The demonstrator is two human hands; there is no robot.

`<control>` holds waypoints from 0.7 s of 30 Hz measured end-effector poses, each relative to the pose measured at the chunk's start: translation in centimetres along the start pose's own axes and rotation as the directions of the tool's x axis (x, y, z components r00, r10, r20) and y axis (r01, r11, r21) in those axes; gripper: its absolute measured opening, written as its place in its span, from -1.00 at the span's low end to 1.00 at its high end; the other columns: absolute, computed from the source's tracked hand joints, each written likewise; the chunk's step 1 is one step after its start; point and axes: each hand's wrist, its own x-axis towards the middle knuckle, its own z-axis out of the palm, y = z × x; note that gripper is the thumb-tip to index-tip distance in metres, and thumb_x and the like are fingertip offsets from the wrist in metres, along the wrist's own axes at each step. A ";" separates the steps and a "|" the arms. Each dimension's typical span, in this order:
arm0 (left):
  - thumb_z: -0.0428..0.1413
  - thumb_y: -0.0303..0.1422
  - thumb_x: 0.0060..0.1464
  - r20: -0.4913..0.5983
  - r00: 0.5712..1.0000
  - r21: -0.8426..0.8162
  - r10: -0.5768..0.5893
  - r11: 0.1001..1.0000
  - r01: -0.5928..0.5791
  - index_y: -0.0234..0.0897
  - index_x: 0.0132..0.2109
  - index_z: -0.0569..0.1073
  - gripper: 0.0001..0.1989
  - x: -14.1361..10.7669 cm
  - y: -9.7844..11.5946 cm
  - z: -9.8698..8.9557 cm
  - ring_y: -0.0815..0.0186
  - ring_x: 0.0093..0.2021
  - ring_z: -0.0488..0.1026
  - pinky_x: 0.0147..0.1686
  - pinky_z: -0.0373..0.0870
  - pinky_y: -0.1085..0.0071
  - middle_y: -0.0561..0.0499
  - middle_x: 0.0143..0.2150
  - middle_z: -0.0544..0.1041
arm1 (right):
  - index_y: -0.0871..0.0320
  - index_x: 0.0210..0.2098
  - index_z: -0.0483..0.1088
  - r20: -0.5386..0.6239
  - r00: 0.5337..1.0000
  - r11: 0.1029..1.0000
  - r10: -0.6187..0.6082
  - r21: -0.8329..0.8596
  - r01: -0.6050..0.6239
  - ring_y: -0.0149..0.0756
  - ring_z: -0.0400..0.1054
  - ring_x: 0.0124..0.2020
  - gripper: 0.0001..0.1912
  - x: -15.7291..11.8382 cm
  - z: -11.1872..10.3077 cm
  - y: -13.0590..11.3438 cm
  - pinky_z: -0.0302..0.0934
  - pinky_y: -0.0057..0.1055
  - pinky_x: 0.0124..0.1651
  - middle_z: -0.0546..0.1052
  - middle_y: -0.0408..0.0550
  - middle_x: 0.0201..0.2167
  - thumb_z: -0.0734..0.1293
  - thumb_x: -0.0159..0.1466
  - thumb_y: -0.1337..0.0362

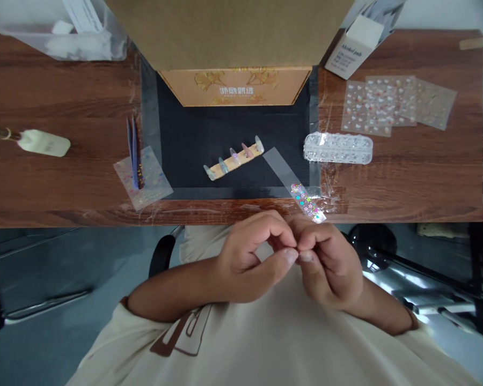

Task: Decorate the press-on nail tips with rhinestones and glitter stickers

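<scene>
My left hand (pixel 261 257) and my right hand (pixel 330 262) meet in front of my chest, just off the table's near edge. On each, thumb and forefinger are pinched together, and the fingertips touch. Whatever lies between them is too small or hidden to make out. Just beyond my right hand is a clear plastic strip (pixel 279 167) whose near end holds colourful shiny flower sequins (pixel 305 201). Farther off, a tan display stick (pixel 237 162) lies slanted on the black mat, bearing several decorated false nails (pixel 234 155).
A clear lidded case (pixel 338 148), sticker sheets (pixel 368 107) and an alcohol pads box (pixel 352 48) sit right. Left are blue tweezers (pixel 134 155) on a sticker sheet (pixel 156 174), a pale bottle (pixel 44 143) and a plastic bin (pixel 84 45). A large box (pixel 233 37) stands behind the mat (pixel 185 128).
</scene>
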 end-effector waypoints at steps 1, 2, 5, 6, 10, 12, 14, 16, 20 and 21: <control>0.14 -0.50 0.12 0.003 1.000 0.021 0.018 1.000 -0.018 -0.28 -0.31 0.41 -0.94 0.0 0.0 0.0 0.46 -0.40 0.37 -0.37 0.37 0.51 0.07 -0.41 0.45 | 0.08 -0.18 0.16 -0.003 1.000 1.000 -0.023 -0.017 0.022 -0.34 0.26 -0.41 -0.82 0.1 0.0 0.1 0.24 -0.30 -0.35 0.31 -0.16 -0.42 0.18 0.27 0.45; 0.14 -0.50 0.11 0.006 0.999 0.039 0.034 0.999 -0.034 -0.28 -0.31 0.41 -0.94 0.1 -0.1 0.0 0.46 -0.41 0.37 -0.37 0.37 0.51 0.07 -0.41 0.45 | 0.08 -0.19 0.15 -0.003 0.999 0.999 -0.042 -0.031 0.042 -0.34 0.26 -0.42 -0.80 0.1 0.1 0.2 0.23 -0.30 -0.35 0.31 -0.16 -0.42 0.18 0.24 0.46; 0.16 -0.50 0.10 0.013 0.998 0.059 0.067 0.996 -0.067 -0.27 -0.29 0.42 -0.94 0.1 -0.2 -0.2 0.45 -0.41 0.38 -0.37 0.38 0.51 0.07 -0.42 0.45 | 0.07 -0.21 0.12 0.007 0.997 0.997 -0.072 -0.041 0.073 -0.36 0.24 -0.46 -0.76 0.4 0.0 0.3 0.20 -0.30 -0.36 0.29 -0.20 -0.44 0.19 0.19 0.48; 0.15 -0.50 0.10 0.018 0.997 0.054 0.072 0.996 -0.073 -0.27 -0.29 0.43 -0.94 0.0 -0.3 -0.2 0.45 -0.41 0.38 -0.37 0.38 0.51 0.07 -0.41 0.45 | 0.07 -0.22 0.11 0.020 0.997 0.996 -0.077 -0.041 0.078 -0.37 0.24 -0.47 -0.76 0.5 -0.1 0.4 0.19 -0.29 -0.36 0.28 -0.22 -0.46 0.19 0.17 0.48; 0.13 -0.49 0.13 0.047 0.998 0.002 0.046 0.999 -0.046 -0.28 -0.28 0.46 -0.96 0.0 -0.3 -0.5 0.45 -0.41 0.41 -0.36 0.40 0.51 0.06 -0.41 0.47 | 0.06 -0.27 0.09 0.102 0.990 0.993 -0.095 -0.055 0.101 -0.36 0.24 -0.47 -0.77 0.9 -0.5 0.4 0.20 -0.27 -0.33 0.28 -0.22 -0.49 0.19 0.15 0.47; 0.15 -0.49 0.13 0.047 0.998 -0.007 0.043 0.999 -0.042 -0.29 -0.29 0.46 -0.97 0.0 -0.3 -0.5 0.46 -0.42 0.41 -0.37 0.40 0.53 0.06 -0.42 0.47 | 0.06 -0.28 0.09 0.124 0.986 0.990 -0.107 -0.077 0.117 -0.36 0.23 -0.46 -0.78 1.1 -0.7 0.3 0.21 -0.27 -0.32 0.30 -0.22 -0.49 0.19 0.16 0.47; 0.17 -0.49 0.12 0.043 0.997 0.008 0.059 0.998 -0.059 -0.30 -0.29 0.45 -0.96 0.1 -0.3 -0.5 0.47 -0.43 0.41 -0.38 0.40 0.54 0.06 -0.43 0.48 | 0.05 -0.31 0.09 0.133 0.985 0.985 -0.113 -0.117 0.129 -0.37 0.21 -0.48 -0.80 1.1 -0.8 0.3 0.21 -0.26 -0.31 0.30 -0.23 -0.50 0.19 0.17 0.46; 0.18 -0.50 0.10 0.047 0.995 0.040 0.093 0.995 -0.095 -0.32 -0.29 0.45 -0.95 0.2 -0.1 -0.6 0.47 -0.44 0.41 -0.40 0.40 0.55 0.05 -0.43 0.49 | 0.05 -0.36 0.09 0.137 0.984 0.977 -0.116 -0.161 0.138 -0.38 0.18 -0.49 -0.82 1.1 -0.8 0.2 0.20 -0.26 -0.30 0.27 -0.25 -0.53 0.19 0.18 0.45; 0.19 -0.52 0.07 0.051 0.987 0.128 0.155 0.979 -0.160 -0.36 -0.31 0.45 -0.95 0.3 0.1 -0.6 0.46 -0.45 0.43 -0.41 0.42 0.56 0.02 -0.45 0.50 | 0.05 -0.43 0.06 0.141 0.980 0.954 -0.139 -0.246 0.170 -0.39 0.17 -0.51 -0.80 1.1 -0.9 0.1 0.20 -0.27 -0.28 0.24 -0.27 -0.57 0.20 0.18 0.44; 0.19 -0.53 0.07 0.045 0.984 0.151 0.171 0.973 -0.176 -0.36 -0.32 0.45 -0.95 0.2 0.1 -0.6 0.46 -0.44 0.44 -0.41 0.43 0.55 0.01 -0.45 0.50 | 0.05 -0.44 0.06 0.142 0.979 0.948 -0.144 -0.264 0.178 -0.39 0.17 -0.51 -0.79 1.1 -0.9 0.0 0.20 -0.27 -0.28 0.25 -0.27 -0.57 0.20 0.19 0.44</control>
